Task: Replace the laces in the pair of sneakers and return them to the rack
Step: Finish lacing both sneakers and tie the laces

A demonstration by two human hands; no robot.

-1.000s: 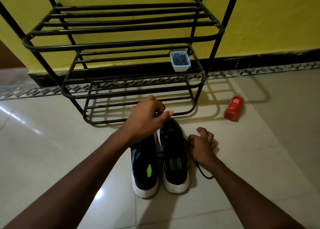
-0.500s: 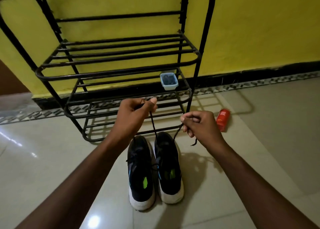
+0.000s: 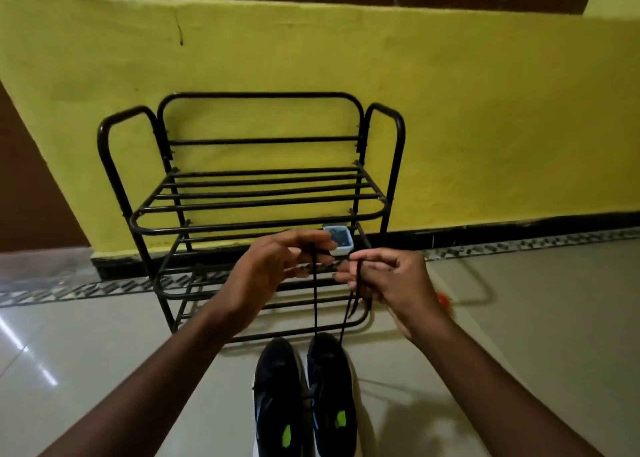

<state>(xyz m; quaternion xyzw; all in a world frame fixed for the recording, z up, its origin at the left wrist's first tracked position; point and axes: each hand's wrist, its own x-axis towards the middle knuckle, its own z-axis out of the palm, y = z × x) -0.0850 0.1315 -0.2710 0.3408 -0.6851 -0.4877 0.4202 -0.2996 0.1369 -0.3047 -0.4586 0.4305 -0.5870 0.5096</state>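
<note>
Two black sneakers with white soles and green insole marks stand side by side on the floor, the left sneaker (image 3: 277, 397) and the right sneaker (image 3: 330, 394). A black lace (image 3: 314, 304) runs up taut from the right sneaker in two strands. My left hand (image 3: 273, 269) pinches one strand and my right hand (image 3: 388, 283) pinches the other, both held above the shoes in front of the black metal rack (image 3: 256, 214).
A small white tub (image 3: 341, 242) with dark contents sits on the rack's middle shelf at the right. A red bottle (image 3: 443, 299) lies on the tiled floor right of the rack, mostly hidden by my right wrist. A yellow wall stands behind.
Both hands have risen, drawing the two lace ends up and taut from the right sneaker. The view has tilted up, showing more of the rack and wall.
</note>
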